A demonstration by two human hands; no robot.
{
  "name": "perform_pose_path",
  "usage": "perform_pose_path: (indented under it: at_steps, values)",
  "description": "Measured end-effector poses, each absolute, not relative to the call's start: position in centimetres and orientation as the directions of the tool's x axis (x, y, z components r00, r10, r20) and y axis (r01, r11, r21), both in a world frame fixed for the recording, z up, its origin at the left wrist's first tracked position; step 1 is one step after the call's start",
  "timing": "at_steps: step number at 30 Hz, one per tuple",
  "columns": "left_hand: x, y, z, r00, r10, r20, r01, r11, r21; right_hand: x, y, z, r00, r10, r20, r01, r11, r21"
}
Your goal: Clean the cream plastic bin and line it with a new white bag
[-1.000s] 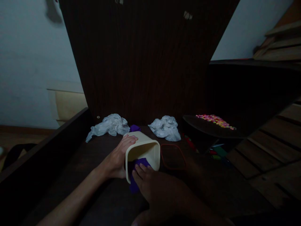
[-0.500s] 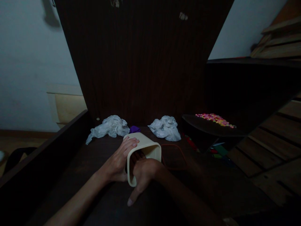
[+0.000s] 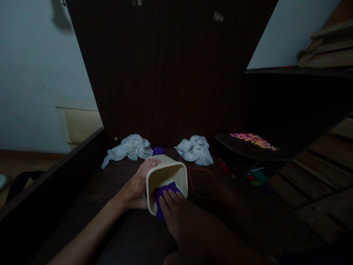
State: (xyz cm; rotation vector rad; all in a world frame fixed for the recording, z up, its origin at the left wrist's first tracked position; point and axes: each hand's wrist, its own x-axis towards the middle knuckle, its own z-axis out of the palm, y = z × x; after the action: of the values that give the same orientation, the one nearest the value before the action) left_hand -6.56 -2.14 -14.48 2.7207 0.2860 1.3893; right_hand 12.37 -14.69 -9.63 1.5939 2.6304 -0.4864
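Note:
A cream plastic container [image 3: 180, 176] lies tilted on the dark table, its rounded square mouth facing me. My left hand [image 3: 139, 187] grips it from the left side, fingers over the top. At the lower part of the mouth, my right hand [image 3: 176, 211] holds a purple cloth [image 3: 167, 191] with its fingers pressed against it. The cloth lies over the lower rim and partly inside the container. My right thumb is low in the view, away from the cloth. Right of the container lies a thin reddish rounded-square ring [image 3: 204, 169], perhaps a lid.
Behind the container are two crumpled pale plastic bags, a left one [image 3: 132, 147] and a right one [image 3: 194, 150], with another purple bundle [image 3: 159, 151] between them. A dark corner shelf [image 3: 228, 141] bearing small colourful pieces [image 3: 255, 140] stands at right. A raised board [image 3: 68, 163] edges the left.
My right hand has drawn back from deep inside the container to its mouth, bringing the purple cloth into sight. My left hand keeps its grip, and the mouth has turned slightly more toward me.

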Motion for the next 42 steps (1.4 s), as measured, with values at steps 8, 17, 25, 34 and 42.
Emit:
perform_pose_path:
  at_steps: [8,17,25,34,42]
  values:
    - [-6.2,-2.9,-14.4,0.614,0.178,0.769,0.108,-0.984,0.141,12.8,-12.0,-9.0,-0.530,0.807,-0.263,0.843,0.468,-0.264]
    - [-6.3,-2.8,-14.7,0.614,0.170,0.770,0.120,-0.985,0.121,9.2,-7.7,-6.4,-0.570,0.561,-0.601,0.784,0.589,-0.194]
    - [-6.4,-2.5,-14.8,0.582,0.184,0.792,0.142,-0.982,0.124,12.2,-12.8,-8.0,-0.673,0.712,-0.200,0.737,0.622,-0.264]
    - [-6.6,-2.3,-15.2,0.591,0.264,0.763,0.167,-0.964,0.205,15.0,-14.7,-12.3,-0.638,0.747,0.189,0.760,0.650,-0.004]
    - [-6.8,-2.6,-15.6,0.573,0.341,0.745,0.188,-0.940,0.286,22.1,-13.5,-3.4,-0.493,0.868,0.063,0.672,0.426,-0.605]
